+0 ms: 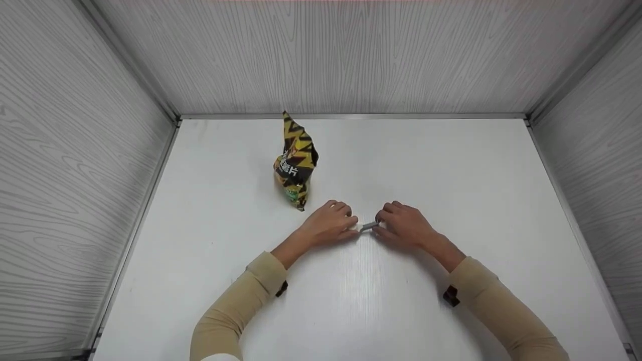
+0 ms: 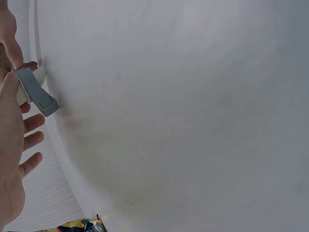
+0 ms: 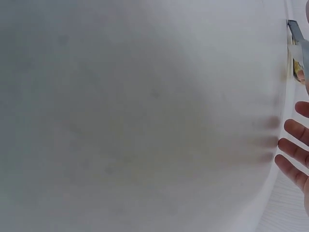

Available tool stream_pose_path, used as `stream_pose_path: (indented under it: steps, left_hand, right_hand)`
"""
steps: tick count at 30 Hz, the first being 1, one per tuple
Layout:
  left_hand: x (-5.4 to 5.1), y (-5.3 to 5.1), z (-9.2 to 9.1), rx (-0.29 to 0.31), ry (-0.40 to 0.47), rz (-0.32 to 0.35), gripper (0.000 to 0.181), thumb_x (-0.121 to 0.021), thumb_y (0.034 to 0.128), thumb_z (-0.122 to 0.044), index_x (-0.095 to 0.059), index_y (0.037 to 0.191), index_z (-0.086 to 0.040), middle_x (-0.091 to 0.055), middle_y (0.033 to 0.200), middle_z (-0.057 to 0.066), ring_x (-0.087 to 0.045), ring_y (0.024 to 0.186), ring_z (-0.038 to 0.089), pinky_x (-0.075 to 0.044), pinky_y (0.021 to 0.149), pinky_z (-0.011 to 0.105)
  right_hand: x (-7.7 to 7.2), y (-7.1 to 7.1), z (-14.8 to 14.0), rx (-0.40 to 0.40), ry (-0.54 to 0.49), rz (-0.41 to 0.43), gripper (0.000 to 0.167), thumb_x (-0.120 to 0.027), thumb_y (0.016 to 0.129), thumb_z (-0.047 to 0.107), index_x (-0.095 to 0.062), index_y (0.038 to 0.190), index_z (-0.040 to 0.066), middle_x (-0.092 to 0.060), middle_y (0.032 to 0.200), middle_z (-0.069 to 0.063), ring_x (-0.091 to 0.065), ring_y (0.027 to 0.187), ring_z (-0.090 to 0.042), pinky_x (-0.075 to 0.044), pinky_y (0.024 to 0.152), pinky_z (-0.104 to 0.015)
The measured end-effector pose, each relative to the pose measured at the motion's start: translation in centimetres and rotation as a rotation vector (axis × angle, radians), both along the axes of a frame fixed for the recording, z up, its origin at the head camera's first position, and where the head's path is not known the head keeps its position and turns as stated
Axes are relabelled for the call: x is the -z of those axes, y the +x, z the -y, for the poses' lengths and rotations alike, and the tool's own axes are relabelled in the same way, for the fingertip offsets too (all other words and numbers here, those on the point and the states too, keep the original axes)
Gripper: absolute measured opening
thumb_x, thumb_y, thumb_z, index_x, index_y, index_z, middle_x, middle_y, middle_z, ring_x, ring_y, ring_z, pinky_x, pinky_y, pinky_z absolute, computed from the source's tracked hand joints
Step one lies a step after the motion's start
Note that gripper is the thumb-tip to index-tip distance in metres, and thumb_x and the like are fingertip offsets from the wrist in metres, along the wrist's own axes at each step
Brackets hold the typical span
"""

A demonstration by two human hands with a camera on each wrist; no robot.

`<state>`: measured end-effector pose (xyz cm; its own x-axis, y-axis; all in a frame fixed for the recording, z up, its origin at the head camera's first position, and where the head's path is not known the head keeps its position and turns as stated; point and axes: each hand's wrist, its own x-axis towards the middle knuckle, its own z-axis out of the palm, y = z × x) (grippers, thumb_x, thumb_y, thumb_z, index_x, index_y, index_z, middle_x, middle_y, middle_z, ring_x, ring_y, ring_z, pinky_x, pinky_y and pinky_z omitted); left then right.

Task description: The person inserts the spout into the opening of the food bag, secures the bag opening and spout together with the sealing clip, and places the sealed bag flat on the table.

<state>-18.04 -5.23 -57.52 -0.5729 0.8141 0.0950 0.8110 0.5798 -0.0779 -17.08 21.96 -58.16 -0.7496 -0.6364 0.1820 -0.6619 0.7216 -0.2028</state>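
A small grey-and-white bag clip spans the gap between the two hands, just above the white table. My left hand pinches its left end between thumb and fingers, and my right hand pinches the right end. From the left wrist, the clip's grey strip shows with a paler part behind it; the other left fingers are spread loosely. In the right wrist view the clip sits at the right edge, and the right fingers are partly cut off.
A yellow-and-black snack bag with a twisted, pointed top stands beyond the left hand. Grey wood-grain panels wall the white table at the back and both sides.
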Motion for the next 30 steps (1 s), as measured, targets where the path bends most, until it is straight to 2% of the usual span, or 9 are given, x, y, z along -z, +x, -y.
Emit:
stream_pose_path:
  steps: [9, 19, 24, 30]
  left_hand:
    - [0.14, 0.00, 0.15, -0.003, -0.001, 0.004, 0.039, -0.048, 0.1093, -0.052, -0.067, 0.113, -0.019, -0.071, 0.118, 0.005, -0.066, 0.119, 0.024, -0.052, 0.104, 0.041]
    - [-0.09, 0.04, -0.01, -0.015, 0.020, 0.028, 0.039, -0.048, 0.1089, -0.053, -0.066, 0.111, -0.018, -0.070, 0.117, 0.006, -0.065, 0.119, 0.024, -0.053, 0.103, 0.040]
    - [-0.13, 0.15, -0.24, -0.043, -0.004, 0.047, 0.040, -0.046, 0.1100, -0.053, -0.067, 0.114, -0.019, -0.070, 0.120, 0.006, -0.064, 0.123, 0.025, -0.052, 0.105, 0.041]
    - [0.11, 0.30, -0.39, -0.036, -0.014, 0.046, 0.041, -0.043, 0.1109, -0.052, -0.065, 0.115, -0.019, -0.070, 0.118, 0.006, -0.064, 0.120, 0.025, -0.053, 0.104, 0.041]
  right_hand:
    - [-0.06, -0.14, 0.04, -0.044, 0.012, -0.056, 0.023, -0.071, 0.100, 0.040, -0.074, 0.100, 0.017, -0.069, 0.095, -0.001, -0.061, 0.083, -0.019, -0.055, 0.069, -0.036]
    - [-0.13, -0.40, -0.42, -0.088, 0.035, -0.069, 0.024, -0.071, 0.100, 0.040, -0.074, 0.098, 0.016, -0.070, 0.100, -0.003, -0.063, 0.085, -0.021, -0.056, 0.070, -0.037]
    - [-0.19, -0.69, -0.54, -0.119, 0.019, -0.094, 0.024, -0.072, 0.099, 0.040, -0.075, 0.095, 0.016, -0.072, 0.100, -0.003, -0.066, 0.088, -0.022, -0.058, 0.075, -0.038]
    - [-0.02, -0.84, -0.48, -0.164, 0.003, -0.108, 0.022, -0.074, 0.097, 0.037, -0.072, 0.090, 0.016, -0.071, 0.095, -0.003, -0.064, 0.086, -0.021, -0.056, 0.074, -0.037]
